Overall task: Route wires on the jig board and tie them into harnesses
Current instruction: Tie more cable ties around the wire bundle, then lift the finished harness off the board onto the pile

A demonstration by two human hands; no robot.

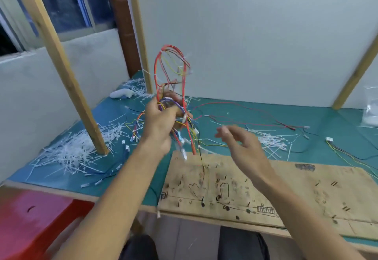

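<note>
Judging by the ties [155, 75] cinched along it, one wire harness [156, 65] is taken as finished — gripped in the left hand [158, 120] above the jig board [286, 180], the right hand [240, 144] spread and empty — while loose wires [237, 121] on the desk [319, 120] lie unrouted.

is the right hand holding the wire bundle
No, the right hand hovers open and empty, while the left hand grips the wire bundle.

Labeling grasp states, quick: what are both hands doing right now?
Left hand: gripping the wire harness, lifted off the board.
Right hand: open, holding nothing, above the jig board.
</note>
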